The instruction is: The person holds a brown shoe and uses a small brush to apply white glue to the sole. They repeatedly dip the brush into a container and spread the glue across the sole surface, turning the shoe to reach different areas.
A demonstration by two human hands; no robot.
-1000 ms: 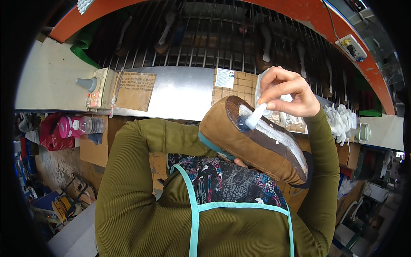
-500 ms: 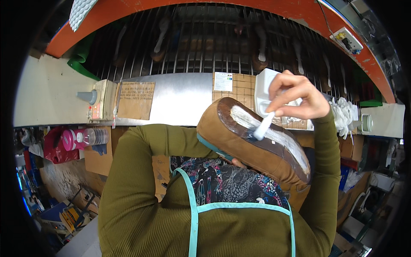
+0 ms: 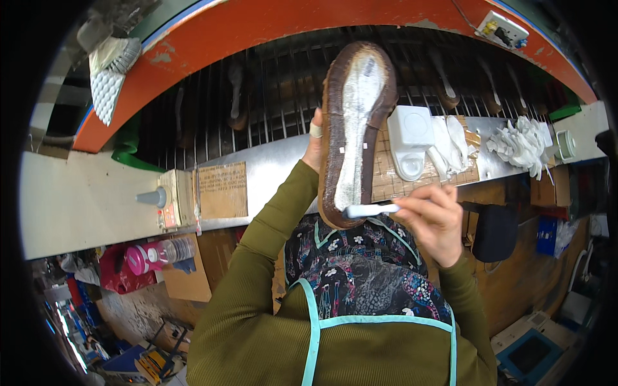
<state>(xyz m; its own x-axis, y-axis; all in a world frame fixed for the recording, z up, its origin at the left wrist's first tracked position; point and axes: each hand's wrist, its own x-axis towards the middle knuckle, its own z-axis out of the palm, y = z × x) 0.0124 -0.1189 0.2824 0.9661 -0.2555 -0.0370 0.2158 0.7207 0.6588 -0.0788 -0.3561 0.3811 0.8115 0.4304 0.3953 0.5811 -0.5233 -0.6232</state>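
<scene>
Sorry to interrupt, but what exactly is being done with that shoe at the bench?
A person in an olive sweater and apron holds a brown shoe sole-up in the left hand, its bottom coated whitish. The right hand holds a small white brush against the near end of the sole. Behind it, a white container sits on the metal shelf.

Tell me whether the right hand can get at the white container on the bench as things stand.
Probably yes: the white container sits uncovered just above the right hand, with nothing between, though that hand already holds a white brush.
</scene>
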